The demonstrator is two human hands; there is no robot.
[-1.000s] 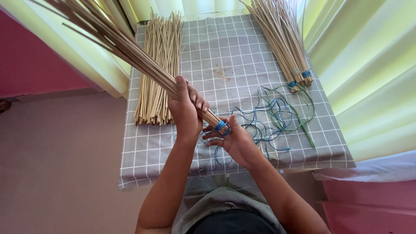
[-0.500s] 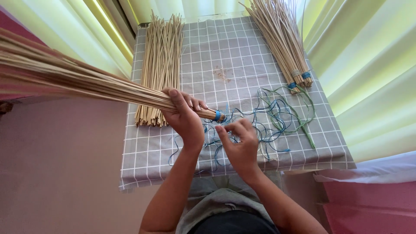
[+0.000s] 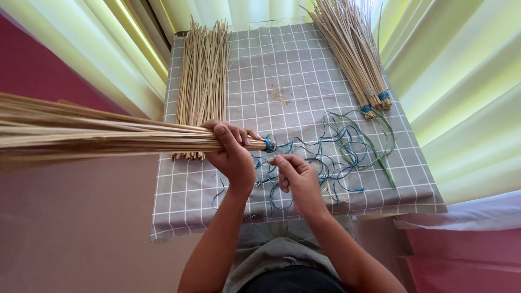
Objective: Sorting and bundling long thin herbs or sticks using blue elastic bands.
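1. The left hand (image 3: 233,154) is closed tight around a bundle (image 3: 108,135) of thin, pale, straw-coloured sticks, held level and fanning out wide to the left, past the table's edge.
2. A blue band (image 3: 267,145) wraps the bundle's narrow end, just right of the gripping fingers.
3. The right hand (image 3: 297,179) sits just beside and below that end, its fingers curled and pinched on a thin blue string (image 3: 274,187) that trails down over the cloth.
4. A loose tangle of strings (image 3: 347,146), blue and green, lies in loops on the table to the right of the hands.
5. The table wears a grey cloth (image 3: 287,65) checked with white lines.
6. A loose pile of sticks (image 3: 203,81) lies straight along the cloth's left side.
7. Tied bundles (image 3: 353,54) rest at the far right corner, banded blue and grey at their near ends.
8. Pale yellow-green curtains (image 3: 450,81) hang on both sides of the table.
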